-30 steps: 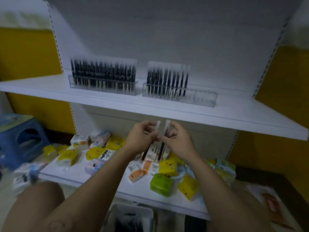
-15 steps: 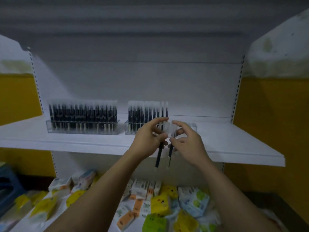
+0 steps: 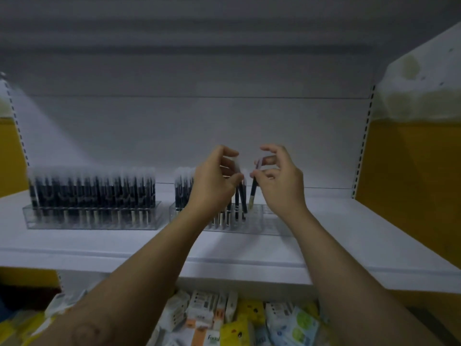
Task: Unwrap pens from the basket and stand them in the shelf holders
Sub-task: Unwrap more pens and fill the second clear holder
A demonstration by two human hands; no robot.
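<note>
A: Head view. Left hand (image 3: pixel 214 181): fingers (image 3: pixel 229 153) curled round the left-hand pen (image 3: pixel 241 196); dark barrel, tilted, lower end below the fingers; whether a second pen sits in that grip I cannot tell; blur.

B: Right hand (image 3: pixel 279 181)?

A: Thumb and forefinger pinch the right-hand pen (image 3: pixel 253 193) near its pale cap; remaining fingers (image 3: pixel 270 148) loosely spread, holding nothing; pen hangs below the fingers, tip just above the bare slots of the right holder (image 3: pixel 264 221); not yet seated, by my reading.

B: Failure modes?

A: Grip is high on the pen, so the low end can swing; tip may land on a divider rather than in a slot, then tip over. The two pens hang near each other between the fingers; one could knock the other.

B: Anything near the wrists?

A: Standing pens (image 3: pixel 183 191) are just behind the left hand; a sideways sweep could topple them; the clear holder may also slide on the shelf (image 3: pixel 349 245) if pushed. A dropped pen would likely fall among the packets (image 3: pixel 244 320) below both forearms.

B: Left holder (image 3: pixel 92 221)?

A: Full; well to the left of the fingers; low risk. Wrapper left on either pen: cannot tell.
</note>
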